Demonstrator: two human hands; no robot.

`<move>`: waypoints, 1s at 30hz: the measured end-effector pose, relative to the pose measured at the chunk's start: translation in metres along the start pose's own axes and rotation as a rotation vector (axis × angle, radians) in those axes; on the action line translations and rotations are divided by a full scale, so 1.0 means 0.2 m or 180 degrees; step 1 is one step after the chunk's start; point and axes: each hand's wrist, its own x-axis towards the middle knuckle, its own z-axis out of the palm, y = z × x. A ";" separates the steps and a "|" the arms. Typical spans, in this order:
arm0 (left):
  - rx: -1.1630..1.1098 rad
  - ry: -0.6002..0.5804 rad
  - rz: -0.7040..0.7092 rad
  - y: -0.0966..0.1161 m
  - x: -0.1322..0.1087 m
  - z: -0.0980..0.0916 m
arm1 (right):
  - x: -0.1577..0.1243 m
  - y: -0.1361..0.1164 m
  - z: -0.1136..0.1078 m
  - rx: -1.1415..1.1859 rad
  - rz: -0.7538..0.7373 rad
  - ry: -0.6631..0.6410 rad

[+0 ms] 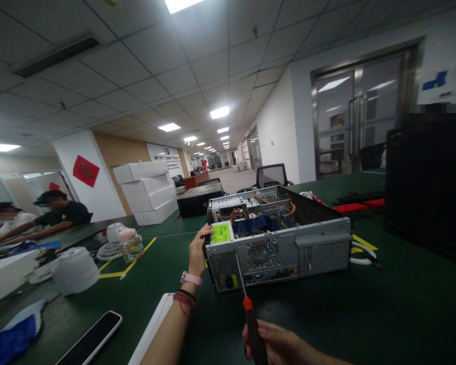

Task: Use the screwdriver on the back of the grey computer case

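An opened desktop computer case [323,248] lies on its side on the green table, its rear panel facing me. Wires and a circuit board show inside. At its near left corner, a power supply carries a bright green label [222,232]. My left hand [198,249] grips that corner, fingers bent over the edge. My right hand [279,338] is closed around the dark handle of a screwdriver [254,324] with an orange collar. The shaft points up at the rear panel beside the power supply; whether its tip sits on a screw is too small to tell.
A phone [93,338] and a white strip [152,324] lie at the near left. White fan parts [75,268] and a jar [131,246] stand beyond. A black case [197,197] sits behind, another [421,187] at right. Two people [66,210] sit far left.
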 end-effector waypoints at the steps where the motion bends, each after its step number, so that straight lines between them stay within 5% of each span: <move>1: 0.0003 -0.0006 0.0007 0.00 0.00 0.00 | -0.01 0.00 0.01 0.0018 0.0017 0.0016; 10: -0.0039 -0.0011 0.0067 -0.01 0.00 -0.01 | -0.05 -0.04 0.09 -0.0028 0.0105 -0.0007; 17: 0.0012 0.0012 0.0089 -0.01 0.00 0.00 | -0.04 0.01 0.10 0.0124 -0.0125 0.0473; 30: -0.0023 0.0013 0.0027 -0.01 0.00 0.00 | -0.05 0.02 0.13 0.0209 -0.0136 0.0720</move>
